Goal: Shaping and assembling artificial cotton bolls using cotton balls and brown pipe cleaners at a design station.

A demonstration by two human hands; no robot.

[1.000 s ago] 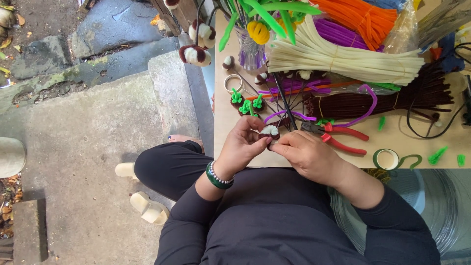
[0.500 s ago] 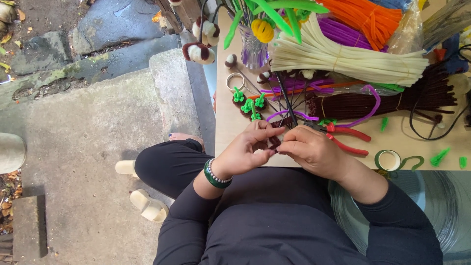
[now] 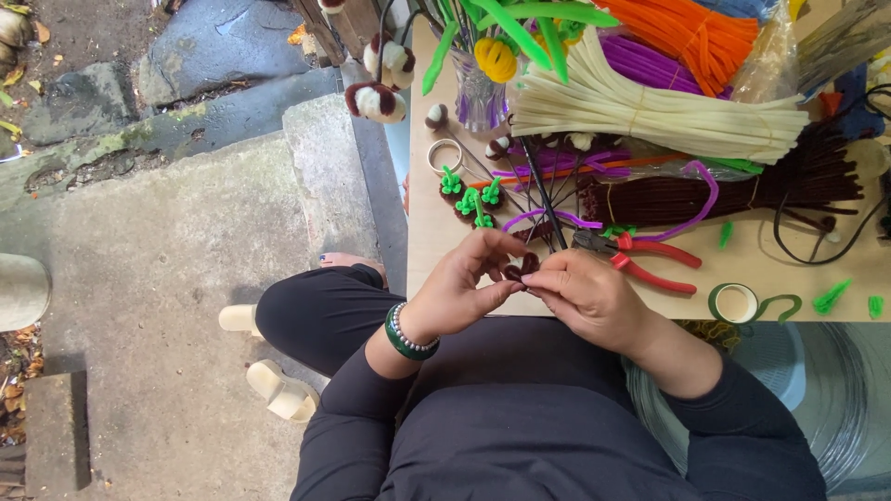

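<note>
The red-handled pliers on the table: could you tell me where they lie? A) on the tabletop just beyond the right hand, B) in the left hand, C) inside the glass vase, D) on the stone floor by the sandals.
A: the red-handled pliers rest on the wooden table, just past the right hand, with neither hand gripping them.

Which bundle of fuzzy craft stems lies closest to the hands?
The dark brown bundle, lying just beyond the red-handled pliers; the cream, purple and orange bundles sit farther back.
</note>
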